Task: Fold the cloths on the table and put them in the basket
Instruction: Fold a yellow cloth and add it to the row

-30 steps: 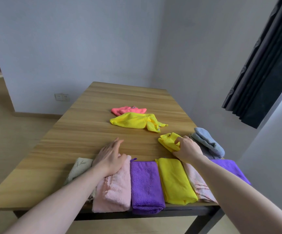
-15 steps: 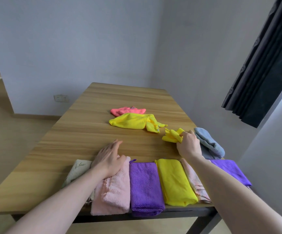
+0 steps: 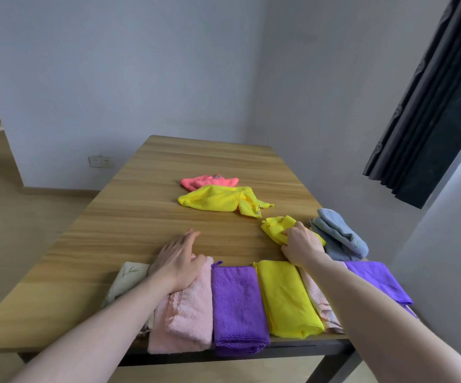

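Observation:
My right hand (image 3: 302, 244) grips a small crumpled yellow cloth (image 3: 276, 229) on the wooden table (image 3: 140, 222), beside a folded blue cloth (image 3: 339, 233). My left hand (image 3: 178, 258) rests flat on the far end of a folded pink cloth (image 3: 185, 313). Along the near edge lie folded cloths in a row: beige (image 3: 125, 283), purple (image 3: 237, 305), yellow (image 3: 287, 297), pale pink patterned (image 3: 320, 302) and another purple (image 3: 375, 280). Farther off lie an unfolded yellow cloth (image 3: 218, 200) and a coral cloth (image 3: 207, 181). No basket is in view.
A grey wall runs along the table's right side, with a dark curtain (image 3: 431, 100) at the upper right. A wall socket (image 3: 100, 161) sits low on the back wall. Wooden floor lies to the left.
My right hand lifted the small yellow cloth off the table, then set it back down nearer the blue cloth, still gripping it. My left hand has stayed on the pink cloth.

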`<state>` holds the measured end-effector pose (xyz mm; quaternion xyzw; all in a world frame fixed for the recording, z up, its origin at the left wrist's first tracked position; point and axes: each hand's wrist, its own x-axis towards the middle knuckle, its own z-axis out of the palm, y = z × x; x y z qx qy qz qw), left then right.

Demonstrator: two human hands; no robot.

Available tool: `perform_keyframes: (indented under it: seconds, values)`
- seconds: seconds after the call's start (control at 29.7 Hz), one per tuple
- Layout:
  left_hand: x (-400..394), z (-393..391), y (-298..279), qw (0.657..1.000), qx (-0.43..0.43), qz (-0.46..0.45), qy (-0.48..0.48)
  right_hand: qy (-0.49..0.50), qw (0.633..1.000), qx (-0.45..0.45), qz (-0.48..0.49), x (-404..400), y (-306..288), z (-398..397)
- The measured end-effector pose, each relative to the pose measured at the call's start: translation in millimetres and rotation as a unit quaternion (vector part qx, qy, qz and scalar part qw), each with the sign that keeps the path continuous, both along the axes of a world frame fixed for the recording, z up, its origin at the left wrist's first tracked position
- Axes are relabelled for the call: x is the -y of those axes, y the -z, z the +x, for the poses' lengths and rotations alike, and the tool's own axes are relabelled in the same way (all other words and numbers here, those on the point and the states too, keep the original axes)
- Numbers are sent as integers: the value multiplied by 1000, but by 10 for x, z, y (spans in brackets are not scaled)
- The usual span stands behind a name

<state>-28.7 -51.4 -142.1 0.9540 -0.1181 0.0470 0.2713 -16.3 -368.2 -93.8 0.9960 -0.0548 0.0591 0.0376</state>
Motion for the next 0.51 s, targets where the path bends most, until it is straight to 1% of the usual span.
perform_keyframes:
  seconds: [0.13,0.37,0.44,0.51]
  values:
    - [2,-17,-10,1000,4,5,-2,22,999,11,43,-54,10,26]
    - [1,-27,-31,1000,0,2,-2,85,985,79,125,-143,-138,97]
    - [4,-26,-36,1000,-2,3,-2,101,982,69,145,-180,-169,101]
    - [5,-30,-38,1000,-5,2,-3,107,982,32,150,-221,-173,81]
